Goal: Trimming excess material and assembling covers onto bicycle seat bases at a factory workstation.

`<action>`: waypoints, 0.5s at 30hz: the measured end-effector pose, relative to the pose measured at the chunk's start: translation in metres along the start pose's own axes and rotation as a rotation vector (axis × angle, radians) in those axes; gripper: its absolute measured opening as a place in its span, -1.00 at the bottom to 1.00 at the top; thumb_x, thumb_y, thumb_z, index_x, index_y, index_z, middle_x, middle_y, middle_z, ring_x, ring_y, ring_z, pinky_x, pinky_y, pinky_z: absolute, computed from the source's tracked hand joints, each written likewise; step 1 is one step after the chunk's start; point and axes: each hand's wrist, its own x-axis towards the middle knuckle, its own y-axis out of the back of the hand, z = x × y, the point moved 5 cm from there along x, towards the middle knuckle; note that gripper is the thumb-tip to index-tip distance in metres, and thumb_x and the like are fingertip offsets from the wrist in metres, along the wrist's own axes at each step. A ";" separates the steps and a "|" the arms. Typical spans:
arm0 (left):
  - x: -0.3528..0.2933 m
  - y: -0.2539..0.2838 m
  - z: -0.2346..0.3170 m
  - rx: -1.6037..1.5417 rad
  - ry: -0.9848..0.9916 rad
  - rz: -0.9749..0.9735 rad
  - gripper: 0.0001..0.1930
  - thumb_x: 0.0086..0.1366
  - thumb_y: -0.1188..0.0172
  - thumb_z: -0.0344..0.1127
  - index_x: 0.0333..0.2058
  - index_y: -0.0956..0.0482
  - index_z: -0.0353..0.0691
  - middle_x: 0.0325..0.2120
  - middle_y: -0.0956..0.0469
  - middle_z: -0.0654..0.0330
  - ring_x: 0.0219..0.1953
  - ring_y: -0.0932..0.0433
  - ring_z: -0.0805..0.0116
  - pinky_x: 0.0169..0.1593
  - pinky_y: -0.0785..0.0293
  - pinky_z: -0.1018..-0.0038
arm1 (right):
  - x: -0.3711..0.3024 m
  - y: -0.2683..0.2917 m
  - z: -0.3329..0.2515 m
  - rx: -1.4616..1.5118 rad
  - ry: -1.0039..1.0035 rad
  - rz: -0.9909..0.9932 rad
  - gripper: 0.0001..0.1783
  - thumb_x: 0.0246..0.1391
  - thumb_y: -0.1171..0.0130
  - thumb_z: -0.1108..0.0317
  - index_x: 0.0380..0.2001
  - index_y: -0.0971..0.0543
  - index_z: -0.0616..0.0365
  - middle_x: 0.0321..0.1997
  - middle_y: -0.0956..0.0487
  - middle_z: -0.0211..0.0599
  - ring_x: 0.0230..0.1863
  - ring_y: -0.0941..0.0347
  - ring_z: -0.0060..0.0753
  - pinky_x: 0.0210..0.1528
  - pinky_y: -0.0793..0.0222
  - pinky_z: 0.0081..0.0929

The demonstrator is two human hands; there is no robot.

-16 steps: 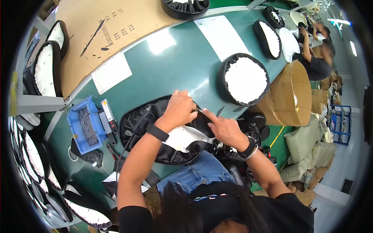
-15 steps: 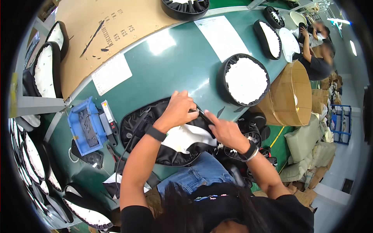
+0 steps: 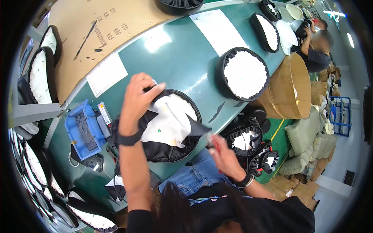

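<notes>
In front of me lies a cushion-like piece (image 3: 171,120) with a black leather-like cover gathered round its rim and a white cloth middle. A loose black flap (image 3: 198,127) sticks out on its right side. My left hand (image 3: 140,93), fingers curled and thumb against them, is at the cushion's far left edge; what it grips is hidden. Beside the right edge, my right hand (image 3: 226,158) is closed round a red-handled tool (image 3: 218,144), blurred by motion and apart from the cushion; its kind does not show.
A blue bin (image 3: 82,130) of black scraps and a phone (image 3: 92,162) lie at left. A round black-and-white cushion (image 3: 244,75), paper sheets (image 3: 217,31) and a black strip (image 3: 217,112) lie beyond. At right stands a cardboard drum (image 3: 291,89); people (image 3: 318,54) work behind.
My hands have parted from the cushion's far edge, left hand leftward and away, right hand nearer me. The cushion is turned, showing more white cloth. The red tool handle now shows.
</notes>
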 end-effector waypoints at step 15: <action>-0.137 0.017 0.034 0.254 0.392 0.539 -0.89 0.16 -0.18 -0.36 -0.38 -0.52 -0.26 -0.37 -0.52 0.19 -0.23 -0.49 0.28 -0.08 -0.35 0.44 | 0.156 0.009 -0.001 -0.299 0.115 -0.261 0.11 -0.31 -0.43 -0.05 0.31 -0.07 -0.10 0.01 -0.42 0.01 -0.18 -0.49 0.06 -0.18 -0.42 -0.26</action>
